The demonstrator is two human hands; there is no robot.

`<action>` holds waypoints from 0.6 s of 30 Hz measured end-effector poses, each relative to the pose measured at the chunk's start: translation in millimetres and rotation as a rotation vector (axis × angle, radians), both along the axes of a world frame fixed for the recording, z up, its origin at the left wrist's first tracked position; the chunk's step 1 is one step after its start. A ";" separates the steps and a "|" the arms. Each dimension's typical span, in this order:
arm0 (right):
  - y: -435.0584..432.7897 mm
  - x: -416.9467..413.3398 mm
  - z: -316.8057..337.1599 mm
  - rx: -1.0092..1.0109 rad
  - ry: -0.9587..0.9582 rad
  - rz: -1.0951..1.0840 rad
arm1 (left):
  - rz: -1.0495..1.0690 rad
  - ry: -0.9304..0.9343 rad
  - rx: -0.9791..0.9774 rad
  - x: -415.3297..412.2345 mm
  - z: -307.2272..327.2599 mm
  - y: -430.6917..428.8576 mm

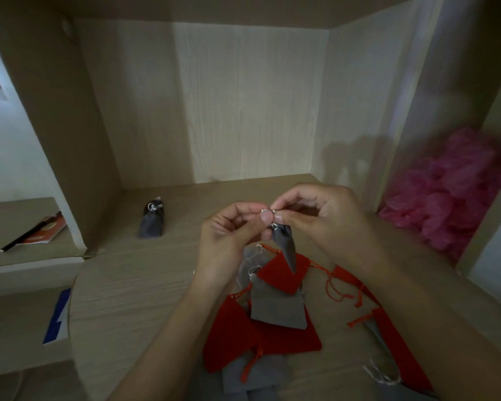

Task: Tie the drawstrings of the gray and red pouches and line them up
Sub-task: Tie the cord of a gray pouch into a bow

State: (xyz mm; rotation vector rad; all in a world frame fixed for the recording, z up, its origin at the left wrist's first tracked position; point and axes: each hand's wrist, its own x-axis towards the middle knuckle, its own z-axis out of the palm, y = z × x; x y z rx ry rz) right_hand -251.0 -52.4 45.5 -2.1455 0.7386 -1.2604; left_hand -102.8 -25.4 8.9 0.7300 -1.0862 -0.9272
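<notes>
The heap of red and gray pouches [287,340] lies below the hands and nearer the person. Both forearms cover much of it and the lower edge cuts it off, so the pouches cannot be counted. To the right of the right hand, a crumpled pink mass [457,189] is blurred and half screened by a wooden panel. The fingertips hide the knot, so I cannot tell whether it is tied.

The left hand [229,241] and right hand [324,218] meet above the heap, thumbs touching. Both have their fingers curled, each pinching the silver drawstring [273,226] between thumb and forefinger at the neck of a gray pouch [287,247].

That pouch hangs from the pinch with its gathered neck uppermost. Its long axis runs down and slightly rightward, the lower corner pointing at a red pouch [275,277] on top of the heap.

Well to the left of the left hand, a second gray pouch [152,219] rests on the wooden surface [128,285], its cinched neck pointing away from the person.
</notes>
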 end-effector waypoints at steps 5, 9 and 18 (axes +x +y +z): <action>-2.8 -0.2 -1.0 0.019 0.015 0.077 | -0.114 0.122 0.114 0.4 0.6 -0.2; -3.8 -1.3 -1.0 -0.056 0.116 0.045 | -0.137 0.088 0.160 4.0 2.0 -2.2; 1.9 -3.5 4.7 -0.169 0.177 -0.037 | -0.129 0.102 0.181 2.1 2.3 -2.3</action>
